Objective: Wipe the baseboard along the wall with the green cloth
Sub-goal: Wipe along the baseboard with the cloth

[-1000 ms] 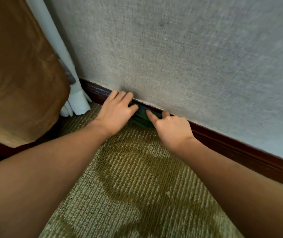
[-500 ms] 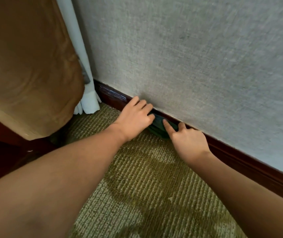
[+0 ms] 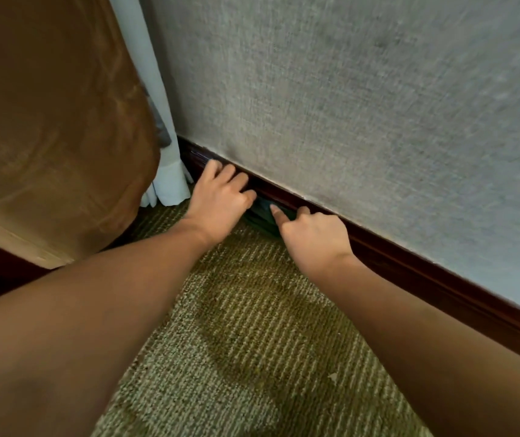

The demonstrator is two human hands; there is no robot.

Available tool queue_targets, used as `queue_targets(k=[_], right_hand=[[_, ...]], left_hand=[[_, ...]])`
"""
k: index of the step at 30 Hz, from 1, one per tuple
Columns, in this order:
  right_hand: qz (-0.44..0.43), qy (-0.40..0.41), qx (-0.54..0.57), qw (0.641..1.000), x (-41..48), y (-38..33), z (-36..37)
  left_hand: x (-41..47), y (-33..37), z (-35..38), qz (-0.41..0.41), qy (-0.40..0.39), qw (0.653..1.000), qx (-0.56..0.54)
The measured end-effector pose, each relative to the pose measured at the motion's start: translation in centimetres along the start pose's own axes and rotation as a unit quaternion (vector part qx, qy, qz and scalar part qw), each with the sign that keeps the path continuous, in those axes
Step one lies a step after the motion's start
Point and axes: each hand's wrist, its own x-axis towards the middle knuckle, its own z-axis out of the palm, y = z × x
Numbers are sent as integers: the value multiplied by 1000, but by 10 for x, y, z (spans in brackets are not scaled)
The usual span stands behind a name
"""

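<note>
Here, cloth [image 3: 263,212] lay bunched at baseboard [image 3: 410,263] foot, between hands. Baseboard ran far-left to near-right. Left hand [image 3: 220,200] released, fingers on baseboard; right hand [image 3: 313,236] index pressed cloth, grip unclear.
</note>
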Motion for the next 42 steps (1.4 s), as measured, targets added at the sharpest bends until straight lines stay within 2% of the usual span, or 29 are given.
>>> queue_targets(k=[9,17,23,29,42], right_hand=[[-36,18,-46,998,-2,-5,8],[-22,35,-36,998,-14,6,-1],[20,49,-28,998,-31,19,-20],[-27,48,-36,998,-52,2,-29],[-14,55,-1,998,-29,-14,-34]], left_hand=[[-6,2,7,-25,4,1000,-8],[-9,0,-12,-17,-5,1000,-8],[-4,4,-35,-13,12,998,-65],[-27,11,-48,-14,-28,993,-109],[-36,-13,-42,-101,-27,979,-177]])
